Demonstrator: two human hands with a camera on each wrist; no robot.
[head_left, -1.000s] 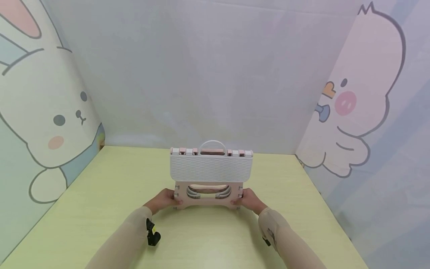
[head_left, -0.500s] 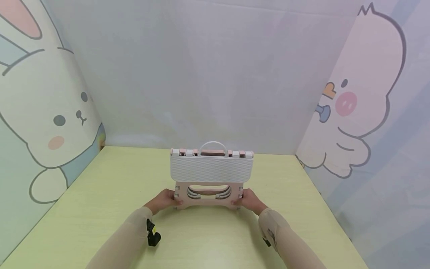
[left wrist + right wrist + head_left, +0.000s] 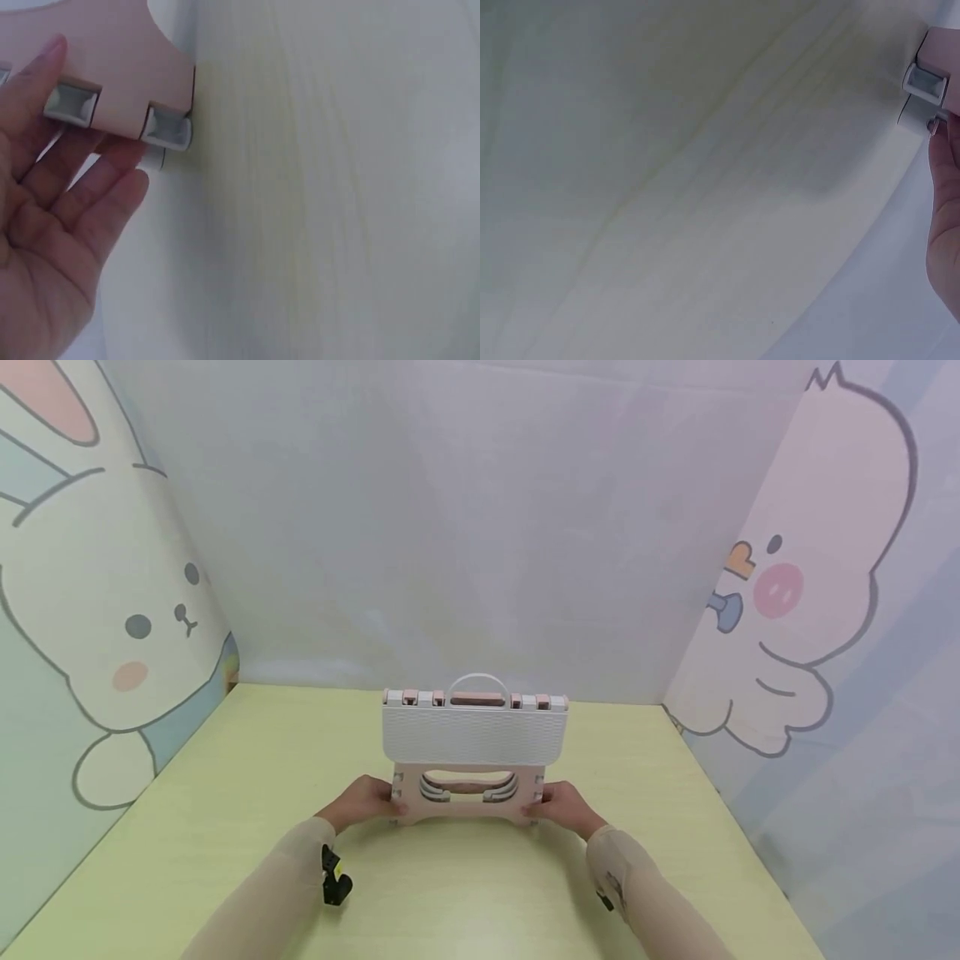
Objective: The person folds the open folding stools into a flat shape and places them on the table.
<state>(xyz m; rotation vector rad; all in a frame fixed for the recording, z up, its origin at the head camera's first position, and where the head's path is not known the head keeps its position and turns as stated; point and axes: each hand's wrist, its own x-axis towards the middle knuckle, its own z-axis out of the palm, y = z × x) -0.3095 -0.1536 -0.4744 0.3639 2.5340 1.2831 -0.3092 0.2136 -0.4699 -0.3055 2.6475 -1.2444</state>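
Folding stool [image 3: 474, 737], white above and pale pink below, is held between two hands over the middle of the yellowish tabletop [image 3: 480, 893]; whether its lower edge touches the surface, I cannot tell. At the far left, a cartoon rabbit [image 3: 93, 652] is printed on the wall covering. Next comes the left sleeve [image 3: 255, 897], with a black device [image 3: 335, 881] at its wrist. The left hand [image 3: 360, 802] grips the stool's left edge: its thumb [image 3: 36, 79] lies on the pink face, the other fingers reach behind, and so they pinch the side. In the centre, the stool's white textured panel faces the person, with a thin white arched handle [image 3: 477, 676] above it and a wide cutout in the pink part below. The right hand [image 3: 570, 810] pinches the opposite edge, thumb in front and fingers behind, partly hidden. Beyond it, the right sleeve [image 3: 652, 893] runs toward the lower edge, and a cartoon duck [image 3: 832, 560] fills the far right wall covering.
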